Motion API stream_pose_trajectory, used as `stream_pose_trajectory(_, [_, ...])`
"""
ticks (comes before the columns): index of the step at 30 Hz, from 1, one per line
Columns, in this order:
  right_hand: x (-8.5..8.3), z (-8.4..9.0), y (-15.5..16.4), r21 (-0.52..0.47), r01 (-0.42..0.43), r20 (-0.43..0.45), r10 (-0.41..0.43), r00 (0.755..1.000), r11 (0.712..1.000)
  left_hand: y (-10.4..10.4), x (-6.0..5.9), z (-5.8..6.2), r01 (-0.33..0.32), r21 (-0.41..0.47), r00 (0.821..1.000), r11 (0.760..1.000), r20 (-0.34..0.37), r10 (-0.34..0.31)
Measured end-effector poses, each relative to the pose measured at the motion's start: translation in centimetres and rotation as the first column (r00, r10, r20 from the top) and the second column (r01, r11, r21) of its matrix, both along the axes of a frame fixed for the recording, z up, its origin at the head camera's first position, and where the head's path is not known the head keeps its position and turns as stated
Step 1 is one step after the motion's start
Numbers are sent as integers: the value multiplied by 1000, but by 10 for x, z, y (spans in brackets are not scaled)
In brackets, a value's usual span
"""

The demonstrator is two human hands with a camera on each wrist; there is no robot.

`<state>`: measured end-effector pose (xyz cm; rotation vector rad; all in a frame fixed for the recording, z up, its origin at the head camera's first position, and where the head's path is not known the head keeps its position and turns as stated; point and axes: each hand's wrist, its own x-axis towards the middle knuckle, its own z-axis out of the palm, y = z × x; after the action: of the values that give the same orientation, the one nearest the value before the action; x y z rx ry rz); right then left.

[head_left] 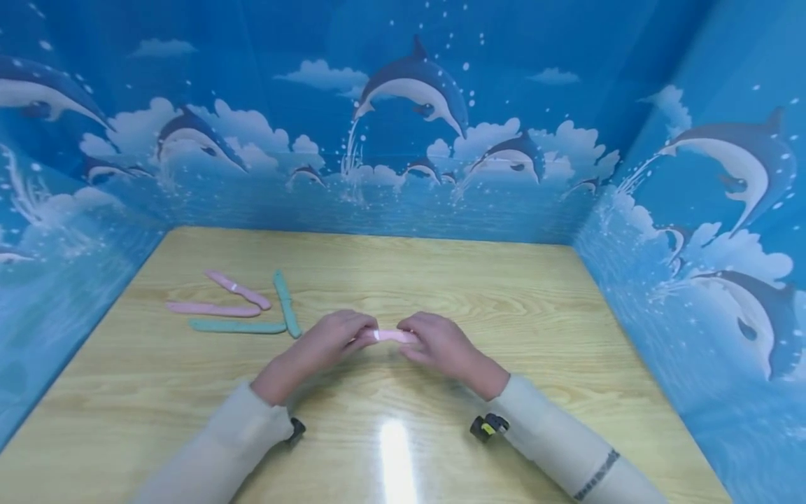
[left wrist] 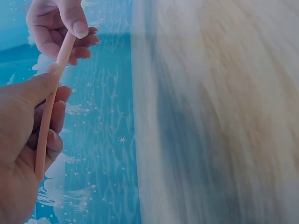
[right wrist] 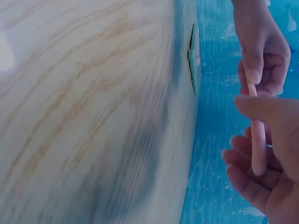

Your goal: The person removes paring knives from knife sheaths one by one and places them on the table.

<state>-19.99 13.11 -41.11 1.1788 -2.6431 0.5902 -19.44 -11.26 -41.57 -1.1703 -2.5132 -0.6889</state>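
From where I stand, the counter [head_left: 478,294] is hemmed in behind and along both sides by a blue backdrop [head_left: 252,199] of leaping dolphins. To the left lie four pieces: an upper pink one [head_left: 238,288] and a lower pink one [head_left: 214,309] make a sideways V, and just nearer the person, a flat-lying green one [head_left: 239,327] reaches the foot of an upright green one [head_left: 285,299], close by the left hand [head_left: 330,339]. A glare streak [head_left: 397,462] whitens the near edge.

The upper pink piece bears a small white mark, and so does the stick [head_left: 397,337] in the hands; I can't read anything on either. The stick is pale pink, slim and smooth, round-ended, held over the middle of the counter. The left hand pinches one end, fingers curled beneath; the right hand [head_left: 441,344] grips the other, thumb on top, fingers loosely bent.
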Motion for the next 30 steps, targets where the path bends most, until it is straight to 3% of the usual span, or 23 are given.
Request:
stream_pose_trajectory(12, [2,-2,-5,-24,48,-98,-50,994,999,4,1,0,-65,8,998,998,-1,65])
stream_pose_trajectory(30, [4,-8,1,-67,138,-55,-142,988,988,1,7,-3,-194,-30,981,980,8,195])
